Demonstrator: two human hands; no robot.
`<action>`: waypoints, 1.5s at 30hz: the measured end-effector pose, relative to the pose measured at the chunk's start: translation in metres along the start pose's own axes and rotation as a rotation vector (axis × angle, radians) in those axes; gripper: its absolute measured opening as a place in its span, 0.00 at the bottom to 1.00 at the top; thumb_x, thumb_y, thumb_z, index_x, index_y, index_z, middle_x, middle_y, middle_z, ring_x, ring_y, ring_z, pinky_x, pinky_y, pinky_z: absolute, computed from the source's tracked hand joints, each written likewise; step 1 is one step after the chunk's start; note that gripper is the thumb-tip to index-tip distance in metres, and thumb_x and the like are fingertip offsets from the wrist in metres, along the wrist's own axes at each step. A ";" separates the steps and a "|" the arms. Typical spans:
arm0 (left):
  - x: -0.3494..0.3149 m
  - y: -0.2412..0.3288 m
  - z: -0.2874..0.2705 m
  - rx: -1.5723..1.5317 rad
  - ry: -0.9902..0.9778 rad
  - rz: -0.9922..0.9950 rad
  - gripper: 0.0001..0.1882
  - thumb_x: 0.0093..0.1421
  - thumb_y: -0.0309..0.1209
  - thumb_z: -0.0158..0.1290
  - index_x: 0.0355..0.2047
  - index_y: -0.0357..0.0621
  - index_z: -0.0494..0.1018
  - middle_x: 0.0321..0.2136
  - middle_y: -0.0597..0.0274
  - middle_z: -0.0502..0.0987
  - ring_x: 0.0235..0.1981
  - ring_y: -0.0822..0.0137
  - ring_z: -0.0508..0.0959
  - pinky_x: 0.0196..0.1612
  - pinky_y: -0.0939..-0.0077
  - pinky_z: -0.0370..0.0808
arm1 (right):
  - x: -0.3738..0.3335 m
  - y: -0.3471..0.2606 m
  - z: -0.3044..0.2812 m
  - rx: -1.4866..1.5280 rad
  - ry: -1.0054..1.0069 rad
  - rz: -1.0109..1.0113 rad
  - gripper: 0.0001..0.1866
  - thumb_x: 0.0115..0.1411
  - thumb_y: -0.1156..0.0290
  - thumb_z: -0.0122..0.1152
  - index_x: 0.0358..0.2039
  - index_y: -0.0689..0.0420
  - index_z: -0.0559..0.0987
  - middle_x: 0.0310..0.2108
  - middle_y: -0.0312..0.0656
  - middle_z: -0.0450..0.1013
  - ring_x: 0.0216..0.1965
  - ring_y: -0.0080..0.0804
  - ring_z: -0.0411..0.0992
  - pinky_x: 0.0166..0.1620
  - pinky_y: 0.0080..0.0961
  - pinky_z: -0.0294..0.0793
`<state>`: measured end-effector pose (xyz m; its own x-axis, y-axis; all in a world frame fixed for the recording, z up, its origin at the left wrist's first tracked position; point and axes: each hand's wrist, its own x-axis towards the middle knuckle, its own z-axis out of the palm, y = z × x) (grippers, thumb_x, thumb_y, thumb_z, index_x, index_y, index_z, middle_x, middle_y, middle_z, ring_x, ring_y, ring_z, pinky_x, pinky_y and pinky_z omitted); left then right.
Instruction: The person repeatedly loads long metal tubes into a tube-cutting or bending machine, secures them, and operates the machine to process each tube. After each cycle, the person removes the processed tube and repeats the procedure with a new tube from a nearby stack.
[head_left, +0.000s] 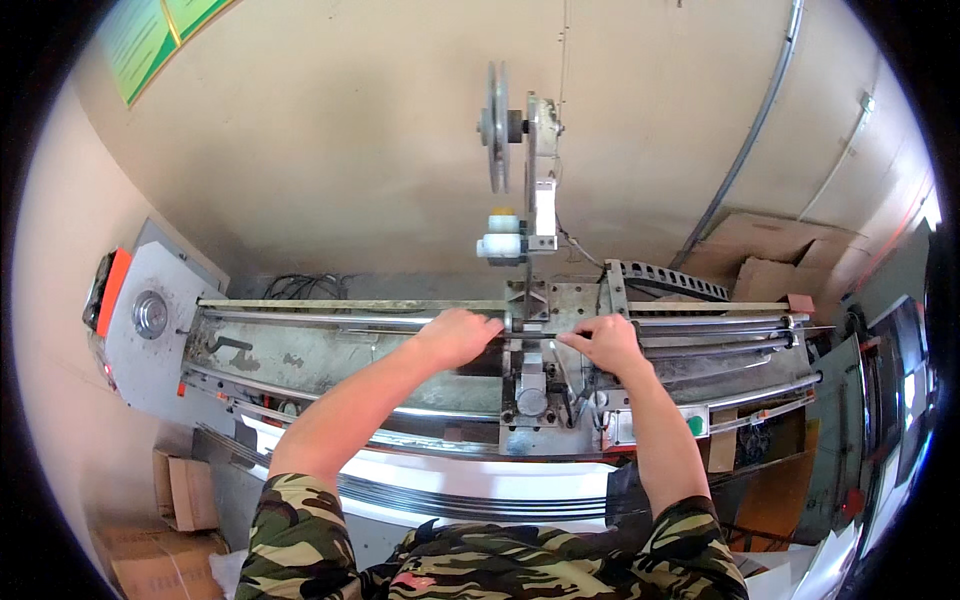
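Note:
My left hand (460,338) is closed at the left side of the machine's carriage (548,300), its fingertips pinched round a thin dark rod (540,336). The rod crosses the carriage's middle from side to side. Just right of it, my right hand (606,343) pinches the rod between thumb and curled fingers. Between my hands, a small grey cylindrical block (531,398) sits on the near part of the carriage. My palms hide some of the rod, so its full length cannot be made out.
Polished guide rails (440,411) run along the long bench machine. An upright post carries a grey pulley wheel (498,128) and white spools (500,245). Several dark rods (470,502) lie on a white surface before me. Cardboard boxes (160,560) stand lower left; a control box (655,424) is near right.

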<state>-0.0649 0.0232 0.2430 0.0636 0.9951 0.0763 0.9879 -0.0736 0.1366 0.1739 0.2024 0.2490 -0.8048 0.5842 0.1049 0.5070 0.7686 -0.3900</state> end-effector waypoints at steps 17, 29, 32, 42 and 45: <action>0.022 -0.031 0.002 -1.008 -0.163 -0.383 0.11 0.59 0.27 0.60 0.41 0.36 0.82 0.29 0.62 0.83 0.27 0.75 0.77 0.33 0.78 0.75 | -0.228 0.060 0.017 -0.358 0.623 0.355 0.38 0.58 0.58 0.63 0.64 0.65 0.64 0.65 0.60 0.60 0.67 0.56 0.57 0.69 0.53 0.50; 0.019 0.005 0.005 -0.368 0.131 -0.255 0.14 0.47 0.25 0.67 0.34 0.39 0.78 0.28 0.56 0.82 0.32 0.58 0.82 0.38 0.66 0.78 | -0.058 0.004 -0.047 0.001 0.493 -0.141 0.19 0.54 0.61 0.70 0.42 0.58 0.83 0.49 0.48 0.78 0.53 0.45 0.73 0.62 0.45 0.63; 0.024 0.006 0.000 -0.481 0.140 -0.378 0.18 0.44 0.25 0.70 0.33 0.40 0.74 0.27 0.58 0.82 0.30 0.59 0.82 0.36 0.67 0.77 | -0.002 0.021 -0.004 -0.044 0.198 -0.180 0.20 0.57 0.54 0.65 0.44 0.54 0.83 0.47 0.49 0.78 0.52 0.48 0.74 0.57 0.45 0.68; 0.017 -0.008 -0.005 -0.473 0.085 -0.263 0.15 0.51 0.28 0.64 0.40 0.40 0.78 0.30 0.57 0.81 0.34 0.57 0.80 0.40 0.63 0.77 | 0.016 0.015 0.004 -0.174 -0.108 -0.169 0.18 0.56 0.48 0.64 0.30 0.50 0.86 0.29 0.43 0.81 0.38 0.46 0.77 0.54 0.42 0.68; -0.006 -0.016 0.022 -0.389 0.268 -0.147 0.12 0.55 0.28 0.59 0.41 0.42 0.78 0.35 0.56 0.78 0.40 0.52 0.77 0.44 0.58 0.75 | 0.013 0.007 0.014 -0.201 -0.027 -0.114 0.13 0.49 0.53 0.72 0.27 0.48 0.86 0.31 0.37 0.81 0.38 0.38 0.77 0.62 0.44 0.61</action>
<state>-0.0774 0.0200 0.2183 -0.1617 0.9484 0.2729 0.8543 -0.0039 0.5197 0.1624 0.2122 0.2344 -0.8669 0.4857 0.1122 0.4616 0.8671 -0.1870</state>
